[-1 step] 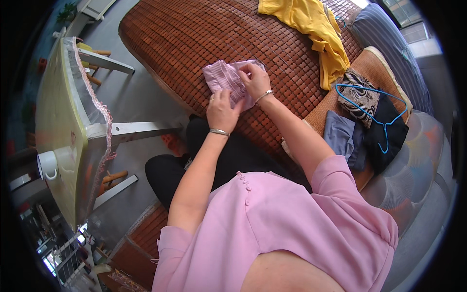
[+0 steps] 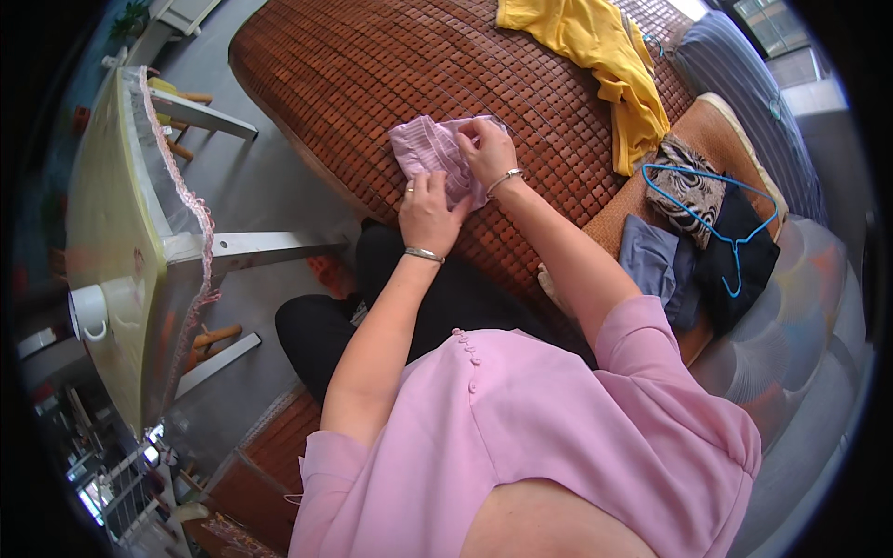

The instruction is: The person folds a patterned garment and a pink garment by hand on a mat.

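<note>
A folded pink striped garment (image 2: 419,147) lies on the brown tile mat (image 2: 372,79) in front of me. My left hand (image 2: 433,214) rests on its near edge, fingers stretched out and thumb apart. At the garment's right side, my right hand (image 2: 488,158) is curled with thumb and forefinger pinching the cloth. Part of the garment is hidden beneath both hands.
Farther right lies a yellow garment (image 2: 623,79). Grey folded cloth (image 2: 648,256), a black garment (image 2: 744,246), a zebra-patterned cloth (image 2: 684,181) and a blue hanger (image 2: 735,244) lie nearer. A table (image 2: 112,223) with a white mug (image 2: 88,312) stands left.
My left hand has shifted very slightly to the right on the pink garment. Little else differs.
</note>
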A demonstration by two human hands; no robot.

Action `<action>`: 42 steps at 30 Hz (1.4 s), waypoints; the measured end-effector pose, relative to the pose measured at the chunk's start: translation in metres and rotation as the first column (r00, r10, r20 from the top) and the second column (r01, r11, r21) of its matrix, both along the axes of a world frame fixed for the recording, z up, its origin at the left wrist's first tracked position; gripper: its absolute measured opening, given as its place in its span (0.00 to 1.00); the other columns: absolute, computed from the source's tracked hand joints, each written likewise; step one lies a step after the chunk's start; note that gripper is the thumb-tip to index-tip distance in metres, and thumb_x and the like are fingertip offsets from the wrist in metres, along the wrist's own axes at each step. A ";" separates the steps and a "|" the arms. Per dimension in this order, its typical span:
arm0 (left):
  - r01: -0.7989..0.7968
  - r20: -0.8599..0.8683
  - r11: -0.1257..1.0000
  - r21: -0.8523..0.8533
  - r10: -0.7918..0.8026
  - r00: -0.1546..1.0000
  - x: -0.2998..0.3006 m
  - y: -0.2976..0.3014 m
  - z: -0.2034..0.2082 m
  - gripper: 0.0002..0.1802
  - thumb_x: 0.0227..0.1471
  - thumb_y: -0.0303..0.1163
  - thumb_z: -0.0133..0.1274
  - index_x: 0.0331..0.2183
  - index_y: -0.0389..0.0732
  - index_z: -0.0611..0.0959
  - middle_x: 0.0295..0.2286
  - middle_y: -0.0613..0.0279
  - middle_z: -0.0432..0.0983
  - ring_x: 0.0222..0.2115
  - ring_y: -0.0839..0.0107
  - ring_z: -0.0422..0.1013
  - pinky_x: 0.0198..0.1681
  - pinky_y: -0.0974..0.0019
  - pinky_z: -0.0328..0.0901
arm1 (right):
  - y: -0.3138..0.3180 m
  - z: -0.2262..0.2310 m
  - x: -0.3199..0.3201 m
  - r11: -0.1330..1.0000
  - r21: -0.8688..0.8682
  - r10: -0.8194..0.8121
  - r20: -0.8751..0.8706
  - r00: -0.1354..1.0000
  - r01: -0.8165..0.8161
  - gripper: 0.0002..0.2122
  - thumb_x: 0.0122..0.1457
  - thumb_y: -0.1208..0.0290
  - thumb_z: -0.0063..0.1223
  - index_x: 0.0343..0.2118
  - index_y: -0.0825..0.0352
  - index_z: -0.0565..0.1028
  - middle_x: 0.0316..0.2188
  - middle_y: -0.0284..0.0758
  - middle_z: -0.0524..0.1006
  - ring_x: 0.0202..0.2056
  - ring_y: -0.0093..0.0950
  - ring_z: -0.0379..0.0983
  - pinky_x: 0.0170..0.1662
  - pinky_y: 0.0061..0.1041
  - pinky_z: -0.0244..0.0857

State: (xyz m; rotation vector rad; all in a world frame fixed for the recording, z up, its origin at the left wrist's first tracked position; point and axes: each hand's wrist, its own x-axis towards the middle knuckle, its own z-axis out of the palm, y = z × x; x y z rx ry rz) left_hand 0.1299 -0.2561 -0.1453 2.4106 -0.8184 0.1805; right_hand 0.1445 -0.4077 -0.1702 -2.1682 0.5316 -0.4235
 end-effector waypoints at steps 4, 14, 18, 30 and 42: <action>0.016 -0.054 0.985 0.170 -0.007 0.999 -0.003 -0.002 -0.009 0.23 0.38 0.32 0.62 0.38 0.41 0.73 0.34 0.56 0.68 0.39 0.56 0.67 0.40 0.57 0.66 | 0.002 0.007 0.025 0.987 -0.132 0.058 -0.271 0.961 -0.097 0.14 0.52 0.60 0.55 0.38 0.63 0.76 0.40 0.38 0.74 0.42 0.35 0.72 0.45 0.33 0.66; -0.017 0.006 0.998 -0.053 0.018 1.000 -0.005 0.024 -0.014 0.14 0.38 0.22 0.54 0.33 0.40 0.74 0.30 0.56 0.67 0.35 0.55 0.67 0.37 0.57 0.66 | 0.007 0.011 0.040 0.960 -0.099 0.240 -0.199 0.950 -0.263 0.11 0.47 0.66 0.60 0.30 0.67 0.77 0.26 0.39 0.78 0.29 0.34 0.76 0.36 0.28 0.69; 0.000 0.023 0.998 -0.071 0.001 1.000 -0.008 0.030 -0.012 0.14 0.38 0.22 0.53 0.32 0.40 0.74 0.30 0.57 0.66 0.34 0.56 0.67 0.37 0.58 0.66 | -0.007 0.007 0.034 0.875 0.424 0.319 -0.144 0.937 -0.233 0.11 0.49 0.70 0.60 0.31 0.72 0.75 0.24 0.34 0.78 0.25 0.19 0.72 0.30 0.20 0.67; 0.062 -0.010 0.997 -0.037 -0.063 0.998 -0.013 0.029 -0.004 0.13 0.41 0.27 0.57 0.32 0.39 0.75 0.33 0.57 0.67 0.36 0.58 0.66 0.39 0.60 0.65 | -0.015 0.024 0.012 0.993 -0.107 0.042 -0.046 0.998 -0.047 0.09 0.53 0.66 0.55 0.31 0.67 0.77 0.25 0.37 0.79 0.28 0.30 0.76 0.35 0.26 0.69; -0.060 -0.256 0.996 0.064 0.074 0.964 0.010 -0.014 -0.026 0.23 0.45 0.32 0.58 0.45 0.42 0.71 0.38 0.54 0.67 0.40 0.57 0.68 0.45 0.59 0.65 | -0.052 0.000 -0.032 0.969 -0.246 -0.133 -0.465 0.876 0.017 0.20 0.46 0.53 0.61 0.34 0.65 0.74 0.30 0.37 0.78 0.35 0.33 0.75 0.40 0.30 0.68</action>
